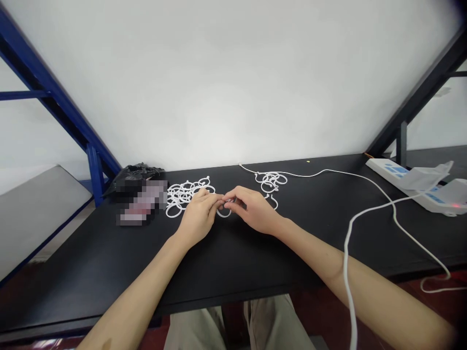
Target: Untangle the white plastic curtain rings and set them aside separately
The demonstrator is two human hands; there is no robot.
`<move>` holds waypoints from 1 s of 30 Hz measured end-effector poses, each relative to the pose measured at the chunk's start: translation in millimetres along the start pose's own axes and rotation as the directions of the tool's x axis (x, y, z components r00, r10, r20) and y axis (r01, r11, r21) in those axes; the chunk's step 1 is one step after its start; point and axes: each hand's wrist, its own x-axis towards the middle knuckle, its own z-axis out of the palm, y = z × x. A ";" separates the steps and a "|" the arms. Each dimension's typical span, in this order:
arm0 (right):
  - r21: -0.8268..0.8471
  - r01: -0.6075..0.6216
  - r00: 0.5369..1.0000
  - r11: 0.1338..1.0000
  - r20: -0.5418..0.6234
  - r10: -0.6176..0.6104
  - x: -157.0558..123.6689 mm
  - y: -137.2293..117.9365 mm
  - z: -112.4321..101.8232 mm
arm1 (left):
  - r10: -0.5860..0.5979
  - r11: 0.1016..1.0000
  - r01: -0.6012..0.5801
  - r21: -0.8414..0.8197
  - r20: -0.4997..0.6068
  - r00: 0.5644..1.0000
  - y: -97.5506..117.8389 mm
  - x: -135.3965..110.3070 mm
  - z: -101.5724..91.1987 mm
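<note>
My left hand [199, 215] and my right hand [256, 208] meet over the middle of the black table. Their fingertips are pinched together on a white plastic ring [224, 214], whose lower curve shows below them. The fingers cover the top of this ring. Beside my left hand lies a pile of white rings [174, 211] with small knobs at their ends. Beyond my right hand is a smaller group of similar rings [270, 183]. One open-looking ring [276, 203] lies close to that hand's knuckles.
The black table [204, 277] meets a pale wall [233, 97]. A black plastic bag [136, 172] and a blurred-out item [144, 204] lie at left. A white power strip [434, 201] sits at right. A white cable [348, 253] crosses in front of my right forearm.
</note>
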 end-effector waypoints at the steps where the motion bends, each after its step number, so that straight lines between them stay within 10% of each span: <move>1: 0.031 -0.026 1.000 0.999 -0.004 0.026 0.3 0.0 0.2 | -0.006 1.000 0.006 -0.006 -0.003 1.000 0.3 -0.1 0.2; 30: 0.028 -0.165 0.981 0.986 -0.102 0.167 3.8 -1.5 -0.1 | 0.017 0.999 -0.014 -0.030 0.100 0.995 9.1 -0.4 -0.6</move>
